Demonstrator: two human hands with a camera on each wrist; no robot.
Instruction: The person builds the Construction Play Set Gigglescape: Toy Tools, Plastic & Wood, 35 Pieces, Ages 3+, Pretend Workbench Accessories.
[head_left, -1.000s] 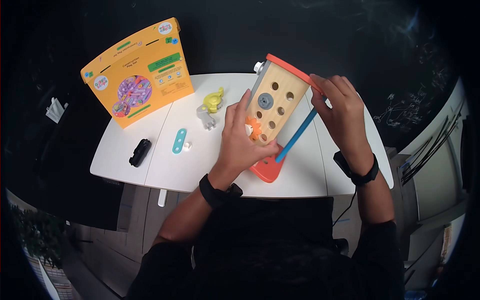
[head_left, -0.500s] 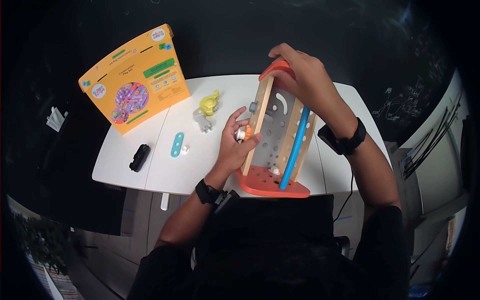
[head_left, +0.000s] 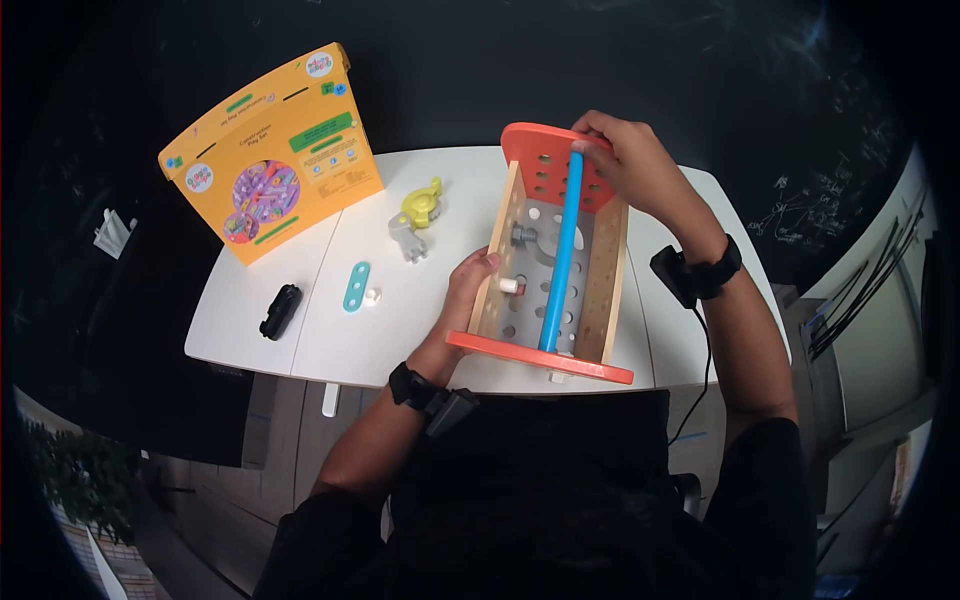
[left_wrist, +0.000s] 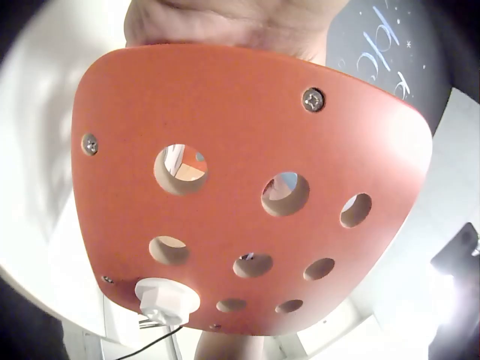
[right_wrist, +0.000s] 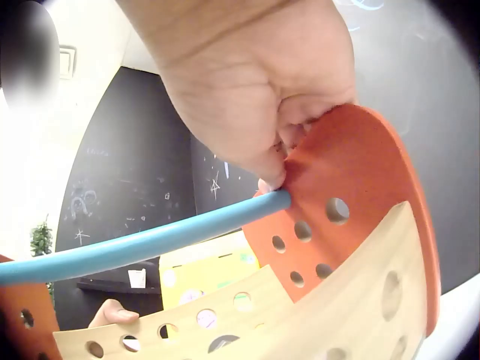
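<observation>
A toy toolbox (head_left: 612, 300) with red end panels, wooden sides and a blue rod handle (head_left: 563, 250) has its open top facing me. My left hand (head_left: 466, 290) grips its left wooden side near the front, thumb over the upper edge. My right hand (head_left: 637, 168) pinches the top of the far red panel (right_wrist: 337, 165), beside the rod's end. Inside, a grey bolt (head_left: 522, 235) and a white bolt shank (head_left: 509, 286) stick through the left side. A white bolt head (left_wrist: 165, 298) protrudes from the near red panel (left_wrist: 225, 112). Most left fingers are hidden behind the box.
On the white table (head_left: 330, 215), a yellow play-set carton (head_left: 275, 135) stands back left. Nearer lie a yellow-green toy piece (head_left: 421, 205), a grey piece (head_left: 407, 240), a teal holed strip (head_left: 356, 287), a small white nut (head_left: 373, 296) and a black object (head_left: 281, 312).
The toolbox has turned from showing its wooden side to showing its open inside. My right hand has shifted to the far panel's top, while my left hand stays on the left side.
</observation>
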